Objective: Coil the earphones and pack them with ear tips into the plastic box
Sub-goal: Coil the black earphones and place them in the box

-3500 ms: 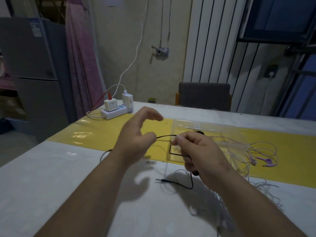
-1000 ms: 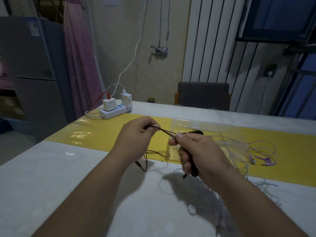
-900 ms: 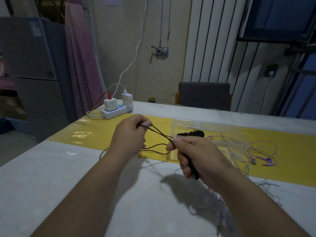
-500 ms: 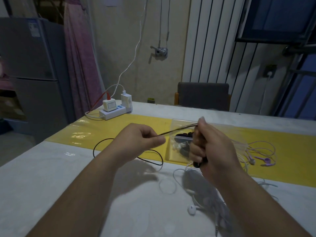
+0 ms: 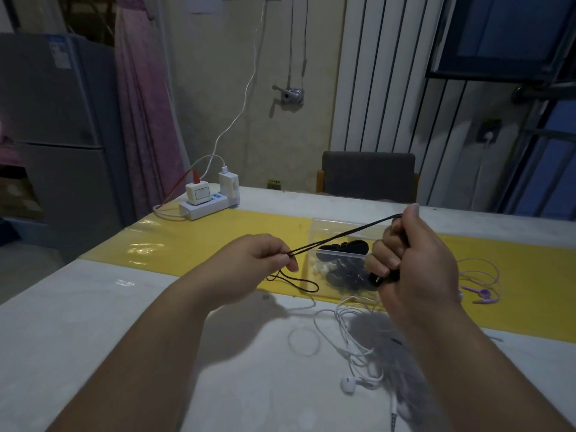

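Observation:
A black earphone cable (image 5: 339, 235) runs taut between my two hands above the table. My left hand (image 5: 260, 260) pinches its doubled strands, and a short loop hangs below the fingers. My right hand (image 5: 408, 257) is raised in a fist round the coiled part of the cable, a black end sticking out under the fingers. Behind the hands, on the yellow strip, lies a clear plastic box (image 5: 330, 227) with black and white ear tips (image 5: 341, 269) in it.
White earphones (image 5: 349, 383) lie tangled on the white table (image 5: 93, 322) below my right hand. Purple earphones (image 5: 481, 294) rest on the yellow strip (image 5: 199, 241) to the right. A power strip (image 5: 207, 207) with chargers stands at the back left; a chair (image 5: 369, 176) is behind the table.
My right hand has lifted and swung right, pulling the cable taut. My left hand has slid along the cable, and the loose loop on the table has shrunk.

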Demonstrator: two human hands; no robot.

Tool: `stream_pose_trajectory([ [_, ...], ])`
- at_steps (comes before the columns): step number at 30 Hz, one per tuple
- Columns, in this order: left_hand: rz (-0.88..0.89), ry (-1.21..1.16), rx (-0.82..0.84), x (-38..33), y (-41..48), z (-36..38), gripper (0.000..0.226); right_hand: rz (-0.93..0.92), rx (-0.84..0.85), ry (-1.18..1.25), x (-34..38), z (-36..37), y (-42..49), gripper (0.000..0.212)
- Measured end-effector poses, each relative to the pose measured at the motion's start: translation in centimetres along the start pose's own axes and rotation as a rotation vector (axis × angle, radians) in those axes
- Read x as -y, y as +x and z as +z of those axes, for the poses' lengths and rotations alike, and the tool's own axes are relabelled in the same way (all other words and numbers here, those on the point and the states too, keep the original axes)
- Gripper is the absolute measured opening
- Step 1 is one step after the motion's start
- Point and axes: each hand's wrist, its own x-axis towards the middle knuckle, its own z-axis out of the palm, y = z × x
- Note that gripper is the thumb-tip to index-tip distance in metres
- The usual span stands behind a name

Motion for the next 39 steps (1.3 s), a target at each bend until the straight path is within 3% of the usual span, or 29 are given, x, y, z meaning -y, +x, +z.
stream_pose_trajectory([
  [4,-0.004,0.051,0.011,-0.1,0.0,0.0,0.02,-0.031,-0.036,0.029,0.5,-0.2,0.4,0.041],
  [7,0.009,-0.083,-0.028,-0.4,-0.1,-0.1,0.022,-0.009,-0.041,-0.004,0.5,-0.3,0.6,0.04],
  [12,0.02,-0.508,-0.122,-1.1,-0.5,-0.2,0.018,0.113,0.068,-0.239,-0.7,0.2,0.0,0.032],
  [20,0.152,-0.598,-0.154,-2.0,-1.0,-0.2,0.021,0.025,0.129,-0.69,-2.2,0.4,-0.8,0.029],
  [25,0.184,-0.667,-0.21,-1.9,-0.6,0.5,0.014,0.036,0.188,-0.79,-2.8,0.3,-0.8,0.024],
  [32,0.233,-0.701,-0.229,-1.8,-0.2,0.9,0.013,0.008,0.352,-0.867,-3.4,0.2,-1.4,0.053],
  [34,0.233,-0.69,-0.237,-1.9,-0.1,1.0,0.015,0.029,0.401,-0.85,-3.6,0.4,-1.6,0.041],
  [37,0.208,-0.686,-0.221,-1.4,0.0,0.8,0.017,0.155,0.437,-0.826,-3.2,0.8,-1.9,0.004],
  [39,0.213,-0.706,-0.19,-1.2,0.1,0.7,0.01,0.227,0.467,-0.833,-2.7,0.6,-1.8,0.013],
])
